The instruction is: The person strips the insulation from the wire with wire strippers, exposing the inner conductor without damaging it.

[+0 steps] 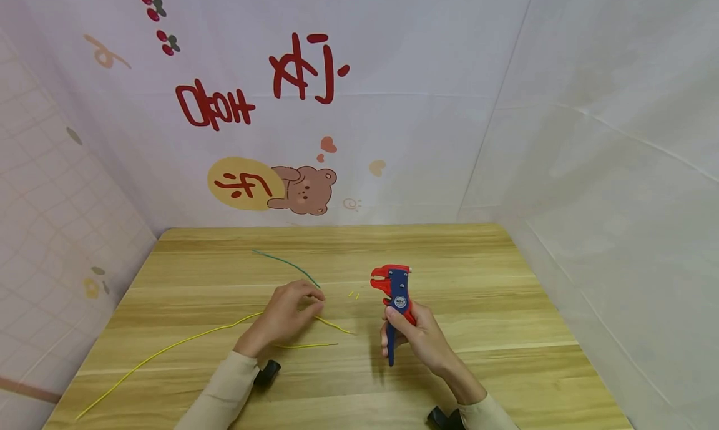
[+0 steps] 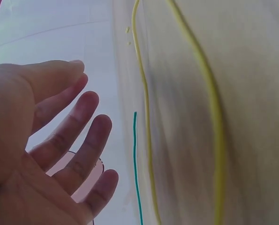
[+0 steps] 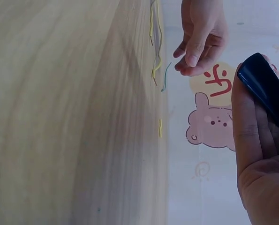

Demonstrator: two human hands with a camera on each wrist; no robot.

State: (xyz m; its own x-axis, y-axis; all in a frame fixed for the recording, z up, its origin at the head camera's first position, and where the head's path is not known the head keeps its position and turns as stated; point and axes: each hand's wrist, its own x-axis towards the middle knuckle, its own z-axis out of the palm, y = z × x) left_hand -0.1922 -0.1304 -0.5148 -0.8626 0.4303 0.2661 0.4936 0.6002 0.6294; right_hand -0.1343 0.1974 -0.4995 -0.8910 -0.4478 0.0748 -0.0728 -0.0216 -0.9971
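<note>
My right hand (image 1: 424,339) grips a red and blue wire stripper (image 1: 400,285) by its handles, upright above the table with its jaws pointing left. Its dark blue handle (image 3: 263,79) lies across the fingers in the right wrist view. My left hand (image 1: 285,316) hovers over the yellow wire (image 1: 188,339), fingers loosely bent and a gap between thumb and fingertips. In the left wrist view that hand (image 2: 59,136) holds nothing, and two lengths of yellow wire (image 2: 218,145) run beside it. The two wire ends right of the hand have brownish, bare-looking tips.
A green wire (image 1: 288,263) lies behind my left hand. Two short yellow bits (image 1: 354,295) lie between the hands on the wooden table (image 1: 494,280). A printed cloth (image 1: 410,136) hangs at the back and sides. Black devices (image 1: 268,374) are on both wrists.
</note>
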